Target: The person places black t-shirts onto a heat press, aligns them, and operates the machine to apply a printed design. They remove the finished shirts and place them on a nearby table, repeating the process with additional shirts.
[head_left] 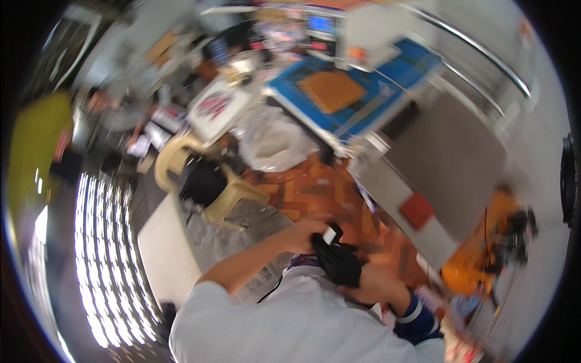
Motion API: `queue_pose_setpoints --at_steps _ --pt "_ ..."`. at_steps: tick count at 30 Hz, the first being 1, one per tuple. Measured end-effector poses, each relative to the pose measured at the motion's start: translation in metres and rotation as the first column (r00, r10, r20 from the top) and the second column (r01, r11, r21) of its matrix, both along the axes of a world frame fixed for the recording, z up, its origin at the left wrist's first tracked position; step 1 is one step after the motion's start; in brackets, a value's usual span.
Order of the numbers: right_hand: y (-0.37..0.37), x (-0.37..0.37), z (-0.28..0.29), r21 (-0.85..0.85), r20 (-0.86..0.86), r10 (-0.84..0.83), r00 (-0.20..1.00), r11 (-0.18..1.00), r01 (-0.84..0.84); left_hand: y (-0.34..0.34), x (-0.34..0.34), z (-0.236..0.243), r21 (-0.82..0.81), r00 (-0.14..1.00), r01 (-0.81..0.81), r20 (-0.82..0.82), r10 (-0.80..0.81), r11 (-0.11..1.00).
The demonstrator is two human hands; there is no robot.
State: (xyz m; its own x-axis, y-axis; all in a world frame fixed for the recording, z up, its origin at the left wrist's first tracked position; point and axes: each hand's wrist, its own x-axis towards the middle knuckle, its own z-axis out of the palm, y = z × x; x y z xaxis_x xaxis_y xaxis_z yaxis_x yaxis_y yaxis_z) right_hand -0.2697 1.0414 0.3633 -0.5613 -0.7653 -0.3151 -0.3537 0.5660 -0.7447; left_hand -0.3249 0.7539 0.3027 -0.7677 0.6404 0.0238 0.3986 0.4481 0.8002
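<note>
Near the lower middle, my left hand (304,237) reaches in from the left, fingers closed against my right hand (340,263), which appears to be in a black glove. A small white item (330,235) shows between them at the top of the black fingers; motion blur hides what exactly each hand grips. Both hands are in front of my white shirt.
Ahead stand a blue-topped machine (387,78), clear plastic bag (275,145) and beige chair (230,199) with black bag (201,181). A person (115,118) is at upper left, a pale board (163,248) at left, an orange compressor (466,266) and grey cabinet (445,157) at right.
</note>
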Motion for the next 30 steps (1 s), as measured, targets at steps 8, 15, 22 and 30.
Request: queue_pose_setpoints --at_steps 8,15,22,30 --pt "0.110 0.055 -0.004 0.022 0.359 -0.441 0.823 0.885 0.464 0.025 -0.020 -0.003 -0.580 0.952 0.213 -0.056 -0.300 0.786" --pt "0.118 0.125 -0.031 0.029 -0.283 -0.953 0.111 0.107 0.994 0.045 -0.088 0.044 -0.362 0.994 0.099 0.085 -0.073 0.927" --pt "0.143 0.128 0.010 -0.143 -0.278 -0.957 -0.088 -0.049 0.988 0.055 -0.140 0.137 -0.148 0.959 0.028 -0.273 -0.069 0.989" --pt "0.135 0.012 0.023 -0.446 0.863 -0.390 0.321 -0.291 0.846 0.001 -0.153 0.121 0.183 0.824 -0.560 0.222 0.520 0.808"
